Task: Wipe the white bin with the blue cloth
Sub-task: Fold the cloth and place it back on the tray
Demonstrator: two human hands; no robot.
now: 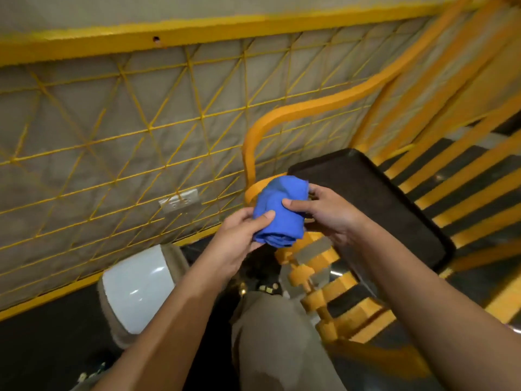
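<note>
Blue cloth (279, 211) — one — gripped by left hand (239, 235) and right hand (324, 213); one white bin (135, 289) below.

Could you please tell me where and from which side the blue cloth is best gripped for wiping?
Probably across its thick middle, from the right, with the right hand: thumb on top, fingers beneath. The blue cloth is folded into a compact wad, so its rolled lower edge is left free to face the white bin, low on the left.
</note>
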